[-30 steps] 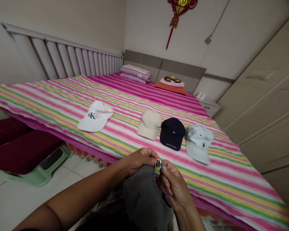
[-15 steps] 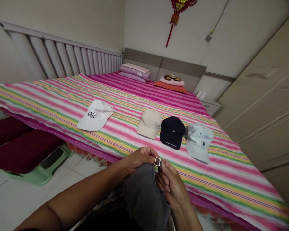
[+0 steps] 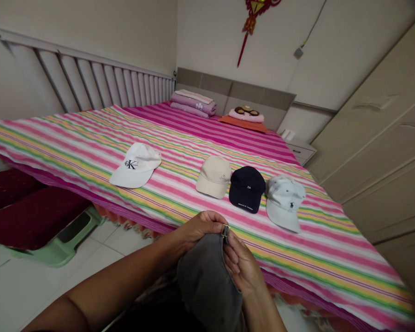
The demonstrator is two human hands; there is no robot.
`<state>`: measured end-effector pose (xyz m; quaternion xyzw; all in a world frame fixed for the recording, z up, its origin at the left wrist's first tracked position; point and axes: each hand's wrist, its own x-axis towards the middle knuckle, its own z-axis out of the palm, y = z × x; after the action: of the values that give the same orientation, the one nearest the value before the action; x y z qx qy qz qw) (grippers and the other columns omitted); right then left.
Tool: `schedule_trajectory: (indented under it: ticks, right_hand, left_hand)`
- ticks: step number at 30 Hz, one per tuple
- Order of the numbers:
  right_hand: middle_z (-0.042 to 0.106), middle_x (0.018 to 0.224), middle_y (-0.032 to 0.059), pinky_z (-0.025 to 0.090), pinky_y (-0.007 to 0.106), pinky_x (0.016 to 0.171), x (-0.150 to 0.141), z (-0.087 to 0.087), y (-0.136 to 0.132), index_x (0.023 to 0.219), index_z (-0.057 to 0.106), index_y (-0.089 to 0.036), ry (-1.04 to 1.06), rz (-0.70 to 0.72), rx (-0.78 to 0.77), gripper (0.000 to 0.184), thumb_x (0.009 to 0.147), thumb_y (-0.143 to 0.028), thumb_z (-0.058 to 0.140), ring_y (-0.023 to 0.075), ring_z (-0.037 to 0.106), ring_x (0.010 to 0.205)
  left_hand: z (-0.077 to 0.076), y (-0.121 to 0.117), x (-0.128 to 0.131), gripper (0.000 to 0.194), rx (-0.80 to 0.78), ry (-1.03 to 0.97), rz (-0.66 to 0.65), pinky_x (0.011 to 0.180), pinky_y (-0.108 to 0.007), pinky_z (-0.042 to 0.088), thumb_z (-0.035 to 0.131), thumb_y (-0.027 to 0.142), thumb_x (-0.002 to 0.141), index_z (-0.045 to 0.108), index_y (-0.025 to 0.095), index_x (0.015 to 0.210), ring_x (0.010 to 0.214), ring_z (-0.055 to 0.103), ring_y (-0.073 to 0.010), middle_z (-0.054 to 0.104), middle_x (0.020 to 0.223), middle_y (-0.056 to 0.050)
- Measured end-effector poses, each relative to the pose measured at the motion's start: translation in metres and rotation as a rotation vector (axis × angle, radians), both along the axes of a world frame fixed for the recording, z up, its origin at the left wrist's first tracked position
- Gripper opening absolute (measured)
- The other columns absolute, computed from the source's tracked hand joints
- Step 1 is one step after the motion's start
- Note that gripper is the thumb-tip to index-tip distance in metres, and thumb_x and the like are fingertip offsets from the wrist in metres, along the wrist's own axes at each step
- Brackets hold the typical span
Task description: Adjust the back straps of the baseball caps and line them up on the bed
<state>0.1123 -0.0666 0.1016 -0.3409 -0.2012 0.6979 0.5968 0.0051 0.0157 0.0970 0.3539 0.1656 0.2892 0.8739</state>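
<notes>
The left hand (image 3: pixel 201 227) and right hand (image 3: pixel 241 261) are both closed in pinches on a grey cap (image 3: pixel 207 281) held low in front of the person, off the near edge of the bed (image 3: pixel 90 138). The fingertips meet at the cap's small metal buckle (image 3: pixel 225 230): the left grips the fabric beside it, the right grips from the other side. On the striped bedcover beyond lie a white cap (image 3: pixel 135 165), a beige cap (image 3: pixel 213 176), a navy cap (image 3: pixel 246 188) and a pale blue cap (image 3: pixel 284 202)
</notes>
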Motion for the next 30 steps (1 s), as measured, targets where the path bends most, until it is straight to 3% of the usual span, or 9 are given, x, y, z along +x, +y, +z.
schedule_trajectory:
  ticks: [7,19,30]
  right_hand:
    - [0.031,0.033,-0.0132,0.012,0.013,0.028,0.0006,-0.0008,0.0009,0.070,0.050,-0.018,-0.060,-0.024,0.016,0.025,0.064,-0.033,0.069,0.0002,0.013,0.027]
    - [0.031,0.032,-0.0128,0.013,0.016,0.033,0.0054,0.0003,0.0012,0.073,0.056,-0.017,-0.339,-0.145,0.043,0.026,0.063,-0.037,0.069,0.0011,0.020,0.028]
    - [0.039,0.044,-0.0089,0.011,0.015,0.034,0.0048,0.0066,0.0005,0.069,0.046,-0.019,-0.154,-0.037,0.076,0.016,0.072,-0.028,0.058,0.0015,0.015,0.034]
  left_hand:
    - [0.0018,-0.0016,-0.0003,0.029,0.008,-0.016,0.024,0.053,-0.018,0.040,0.080,0.023,0.047,0.064,0.009,0.067,0.050,0.057,-0.0078,0.064,0.059,-0.002]
    - [0.0018,-0.0029,-0.0043,0.031,-0.073,0.006,0.020,0.049,-0.016,0.038,0.081,0.022,0.044,0.064,0.010,0.066,0.047,0.055,-0.0065,0.063,0.056,-0.001]
    - [-0.0010,-0.0037,-0.0040,0.030,-0.043,0.024,-0.027,0.053,-0.018,0.040,0.080,0.023,0.046,0.063,0.010,0.068,0.050,0.057,-0.0081,0.065,0.061,-0.002]
